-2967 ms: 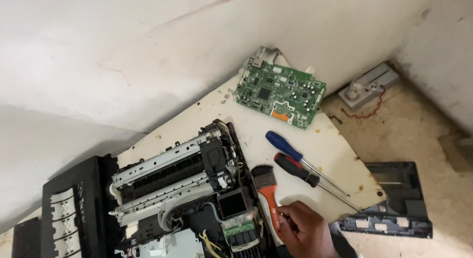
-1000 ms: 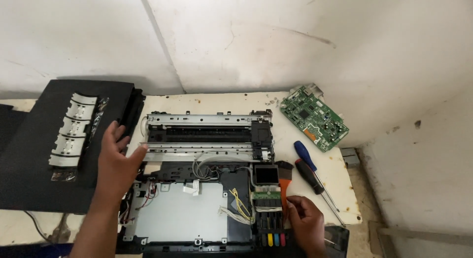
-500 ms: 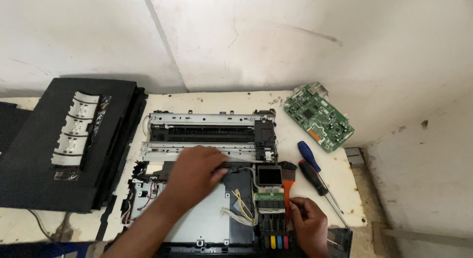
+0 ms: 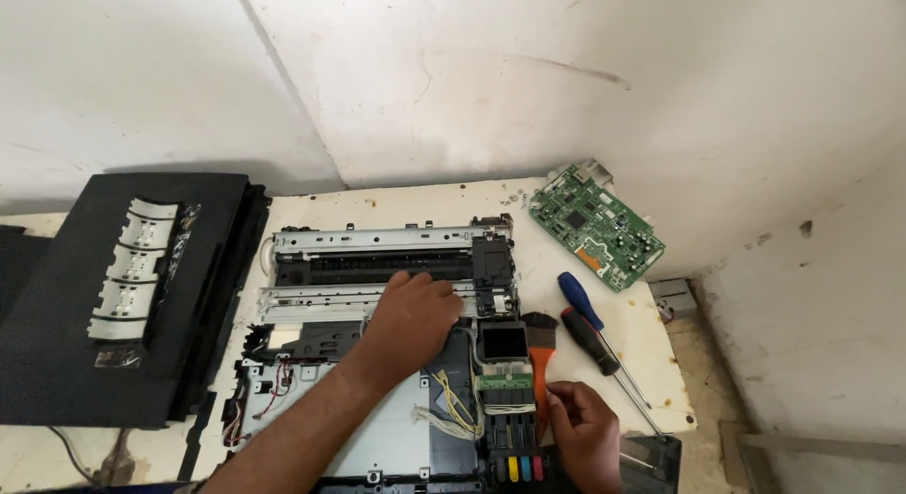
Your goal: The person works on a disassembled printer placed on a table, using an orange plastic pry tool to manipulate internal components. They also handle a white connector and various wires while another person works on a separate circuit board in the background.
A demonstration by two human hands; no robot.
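**Asker:** What has changed since the earlier view?

**Describer:** Since half a second ago, the left hand [image 4: 412, 315] has slid up and a little right. It now rests flat on the metal rail [image 4: 311, 302] of the opened printer [image 4: 377, 362], fingers together and spread over the rail, not gripping anything. The right hand [image 4: 585, 433] has stayed at the lower right.

**Asker:** Lay out the scene, biggest things first.

**Describer:** A pale, scuffed table [image 4: 425, 206] stands in a white corner. On its left lies the large black printer cover [image 4: 113, 296], with a row of pale grey tabs. In the middle sits the printer, its wiring, steel base plate and two long rails showing. To the upper right lies a green circuit board [image 4: 596, 226]. Below that are two screwdrivers, one with a blue handle [image 4: 579, 301] and one with a red and black handle [image 4: 591, 340], side by side. Smallest is the paintbrush [image 4: 539, 348], dark bristles up, orange handle running down beside the ink carriage [image 4: 505, 357].

**Asker:** What is the right hand doing?

**Describer:** Its fingertips are pinched on the lower end of the brush handle.

**Asker:** What could go wrong?

**Describer:** As I judge it, the loose yellow and white wires [image 4: 451, 404] lie just below the left wrist; a dragging forearm could snag them. Pressing hard on the rail might bend it, and stiff brushing could damage the small board on the carriage.
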